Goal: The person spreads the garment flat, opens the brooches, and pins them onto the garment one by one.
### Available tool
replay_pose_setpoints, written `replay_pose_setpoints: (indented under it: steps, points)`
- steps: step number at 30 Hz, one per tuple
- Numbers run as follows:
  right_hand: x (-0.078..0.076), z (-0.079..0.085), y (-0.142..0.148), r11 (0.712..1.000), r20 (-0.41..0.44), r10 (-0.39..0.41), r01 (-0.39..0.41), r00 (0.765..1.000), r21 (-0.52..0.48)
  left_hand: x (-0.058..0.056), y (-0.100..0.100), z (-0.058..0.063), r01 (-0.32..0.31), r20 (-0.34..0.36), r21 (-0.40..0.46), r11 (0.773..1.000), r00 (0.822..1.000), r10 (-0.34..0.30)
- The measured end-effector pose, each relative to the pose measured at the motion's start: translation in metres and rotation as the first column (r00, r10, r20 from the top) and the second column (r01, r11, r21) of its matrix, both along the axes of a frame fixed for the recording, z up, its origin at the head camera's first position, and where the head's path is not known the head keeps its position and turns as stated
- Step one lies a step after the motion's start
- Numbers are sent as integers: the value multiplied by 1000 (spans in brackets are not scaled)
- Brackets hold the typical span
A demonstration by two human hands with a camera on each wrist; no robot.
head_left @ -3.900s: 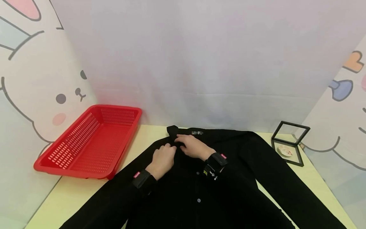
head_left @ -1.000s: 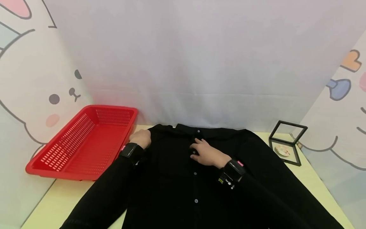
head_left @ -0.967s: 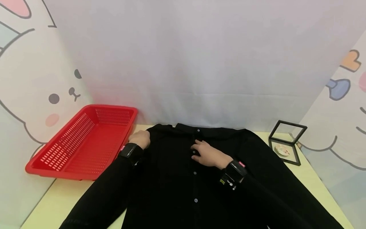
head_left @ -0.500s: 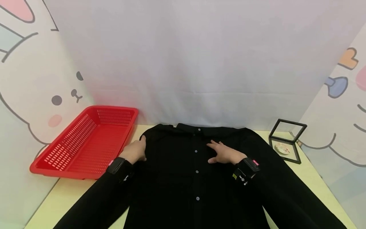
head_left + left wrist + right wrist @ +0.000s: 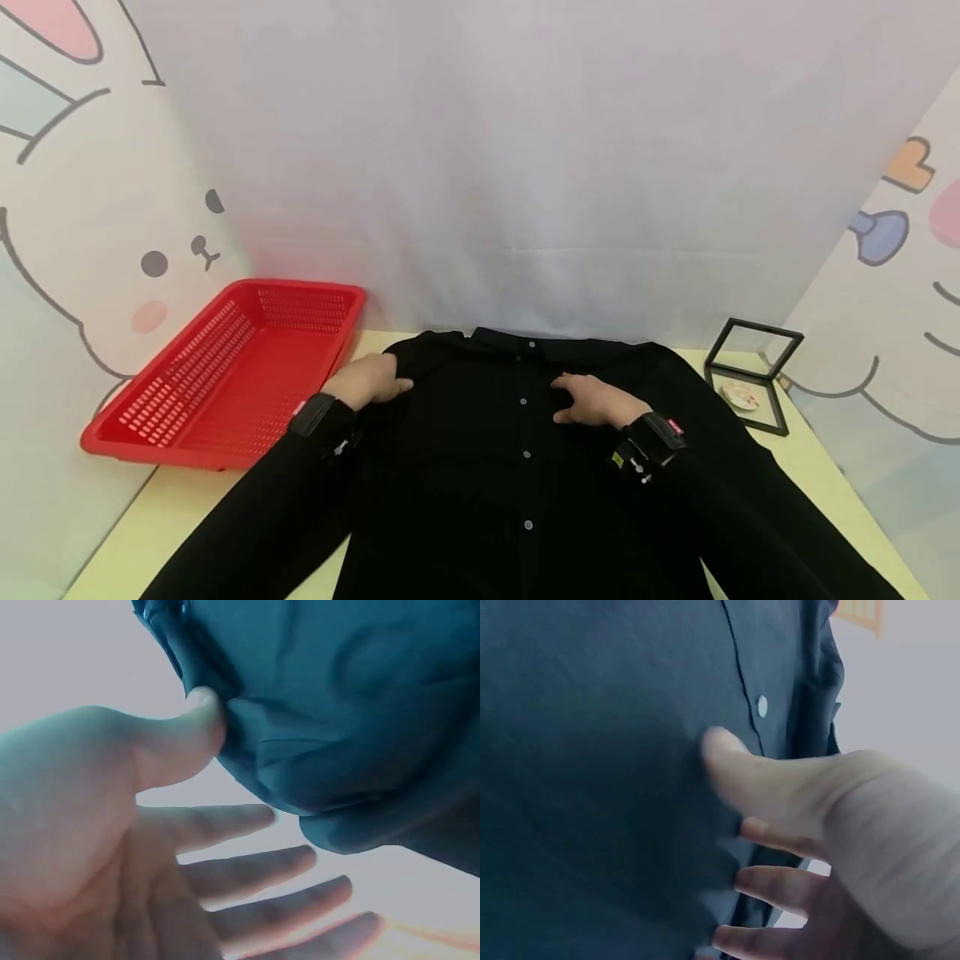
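Observation:
A black button-up shirt (image 5: 465, 467) lies front side up, collar at the far edge, with pale buttons down its middle. My left hand (image 5: 367, 380) is at the shirt's left shoulder. In the left wrist view the thumb (image 5: 199, 724) overlaps the edge of the cloth, while the other fingers spread straight below it. My right hand (image 5: 598, 400) is over the right chest, to the right of the buttons. Seen in the right wrist view, its thumb (image 5: 727, 754) and parted fingers lie along the fabric close to one button (image 5: 762, 706). Neither hand grips the cloth.
A red perforated basket (image 5: 251, 375) stands on the pale yellow table (image 5: 198, 500) at the left, close to my left hand. At the back right is a black hinged frame (image 5: 742, 372) with a small patterned round piece (image 5: 741, 396). A pale curtain (image 5: 525, 167) closes off the back.
Both hands have left the collar, which now lies spread out. My left hand has gone to the left shoulder and its fingers have opened; the right has moved rightward off the button line.

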State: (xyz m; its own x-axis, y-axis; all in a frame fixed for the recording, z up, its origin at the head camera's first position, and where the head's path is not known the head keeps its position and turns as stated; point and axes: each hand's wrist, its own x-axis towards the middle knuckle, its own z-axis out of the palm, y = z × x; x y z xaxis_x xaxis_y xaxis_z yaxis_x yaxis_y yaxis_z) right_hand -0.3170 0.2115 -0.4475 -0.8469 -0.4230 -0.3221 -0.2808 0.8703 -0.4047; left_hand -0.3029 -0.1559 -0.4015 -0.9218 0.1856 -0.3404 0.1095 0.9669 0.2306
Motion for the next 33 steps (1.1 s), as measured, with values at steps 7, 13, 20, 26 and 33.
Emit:
replay_pose_setpoints:
  steps: [7,13,20,26,33]
  points:
    - [-21,4,9,950,-357,-238,140,903,-278,-59,29,-1,100,-132,160,982,988,-79]
    - [-45,1,15,926,-317,-303,200,899,-320,-92,65,-20,153,-207,244,958,973,-103]
    - [-57,-13,21,952,-210,-252,203,945,-229,-110,100,-56,82,-161,381,921,987,-21]
    - [-56,-18,20,943,-222,-267,206,938,-263,-127,102,-92,21,-214,462,887,973,89]
    - [-59,-6,21,929,-392,-301,176,869,-324,-94,113,-32,-54,-302,392,918,935,184]
